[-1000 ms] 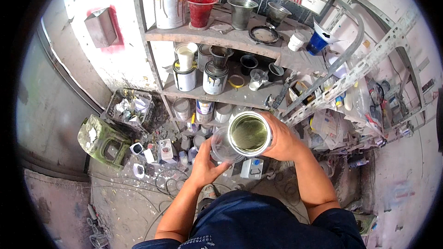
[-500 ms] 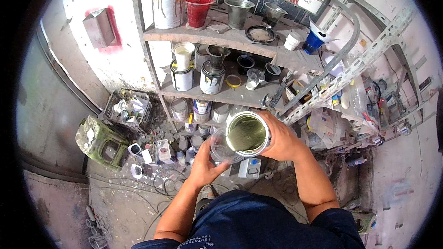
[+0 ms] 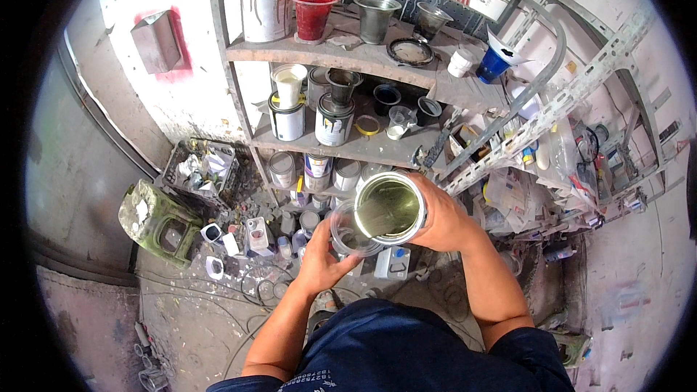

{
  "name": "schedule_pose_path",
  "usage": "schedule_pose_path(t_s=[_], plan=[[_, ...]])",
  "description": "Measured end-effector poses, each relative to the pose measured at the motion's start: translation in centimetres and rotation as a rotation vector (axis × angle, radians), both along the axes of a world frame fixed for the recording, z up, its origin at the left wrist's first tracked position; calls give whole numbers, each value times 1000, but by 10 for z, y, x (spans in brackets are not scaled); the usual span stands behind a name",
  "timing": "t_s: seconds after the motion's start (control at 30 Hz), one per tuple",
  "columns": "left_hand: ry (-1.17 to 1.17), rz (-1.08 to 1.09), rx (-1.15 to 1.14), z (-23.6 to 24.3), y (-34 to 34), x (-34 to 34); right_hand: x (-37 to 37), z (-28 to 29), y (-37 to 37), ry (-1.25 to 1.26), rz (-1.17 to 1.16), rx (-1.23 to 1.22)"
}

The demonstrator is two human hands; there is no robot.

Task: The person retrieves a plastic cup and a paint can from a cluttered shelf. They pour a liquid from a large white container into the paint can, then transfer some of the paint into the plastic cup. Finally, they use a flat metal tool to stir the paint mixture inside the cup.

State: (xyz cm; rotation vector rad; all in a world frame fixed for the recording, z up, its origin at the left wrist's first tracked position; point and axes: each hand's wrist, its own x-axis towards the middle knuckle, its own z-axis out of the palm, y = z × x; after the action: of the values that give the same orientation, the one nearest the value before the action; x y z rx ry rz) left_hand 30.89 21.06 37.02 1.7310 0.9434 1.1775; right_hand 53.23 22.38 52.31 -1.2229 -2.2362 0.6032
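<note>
My right hand (image 3: 443,221) grips an open metal can (image 3: 392,203) of olive-green liquid, tipped toward the transparent plastic cup (image 3: 347,236) in my left hand (image 3: 323,261). The can's rim overlaps the cup, and a pale, blurred stream seems to run from it over the cup. How much is in the cup I cannot tell. Both hands are closed around what they hold, in front of my body and below the shelves.
A metal rack (image 3: 414,145) holds paint cans (image 3: 265,11) and cups, one red (image 3: 312,18), one blue (image 3: 492,65). Bagged clutter lies right. Low left are a crate (image 3: 202,170) of rubbish and a green stool (image 3: 161,229). Bottles, containers and hoses (image 3: 239,297) cover the floor.
The can has shifted slightly left over the cup and tilted further, and the liquid in it now shows a blurred flow toward the lip. My left hand has barely moved.
</note>
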Motion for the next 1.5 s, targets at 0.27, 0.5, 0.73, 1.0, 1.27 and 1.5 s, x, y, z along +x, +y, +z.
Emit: schedule_pose_path(t_s=[0.27, 0.5, 0.73, 1.0, 1.27, 1.5], plan=[[-104, -89, -112, 3, -2, -2, 4, -12, -1, 237, 0, -201], [8, -140, -98, 10, 2, -13, 8, -12, -2, 189, -7, -197], [4, -140, 13, 5, 7, -11, 9, 0, -5, 36, -34, -72], [42, -141, 7, 8, 9, -8, 10, 4, -7, -2, -36, 6], [1, -156, 20, 1, 9, -5, 12, 4, -9, -50, -29, 67], [9, -153, 32, -2, 8, -5, 10, 7, -10, -54, -13, 60]])
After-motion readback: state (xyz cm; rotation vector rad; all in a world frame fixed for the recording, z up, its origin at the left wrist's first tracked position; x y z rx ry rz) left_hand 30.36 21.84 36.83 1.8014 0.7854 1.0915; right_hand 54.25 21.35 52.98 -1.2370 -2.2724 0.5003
